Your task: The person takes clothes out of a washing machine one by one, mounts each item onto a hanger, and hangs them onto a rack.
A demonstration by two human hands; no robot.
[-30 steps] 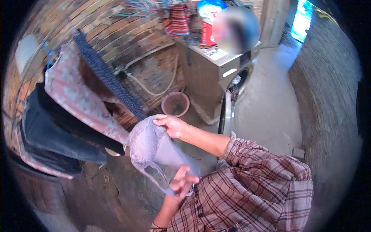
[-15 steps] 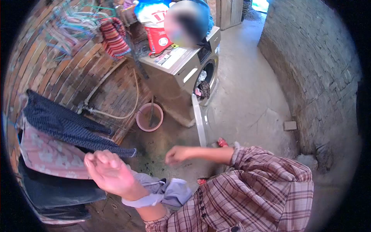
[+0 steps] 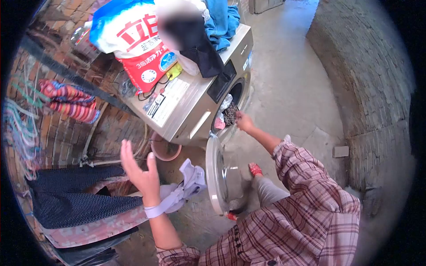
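My left hand (image 3: pixel 143 170) is raised at the left of centre, palm up with its fingers spread and nothing in them. A strap of a lilac bra (image 3: pixel 191 179) loops around my left wrist, and the rest hangs beside the forearm. My right hand (image 3: pixel 243 121) is at the round opening of the washing machine (image 3: pixel 186 117), its fingers closed at the edge of a dark patterned garment (image 3: pixel 229 114). White and pink cloth pieces lie beside that garment in the opening. The machine's round door (image 3: pixel 216 175) stands open below.
A detergent bag (image 3: pixel 140 48), black cloth (image 3: pixel 199 48) and blue cloth (image 3: pixel 219 22) lie on the machine. Behind it is a pink basin (image 3: pixel 165 148). Hanging laundry (image 3: pixel 80 206) is at lower left, hangers (image 3: pixel 20 133) at far left. A brick (image 3: pixel 340 151) lies by the right wall.
The view has shifted towards the machine. My hands have let go of the bra's cup and fabric, which now hangs from my left wrist. My right hand has reached the machine's opening.
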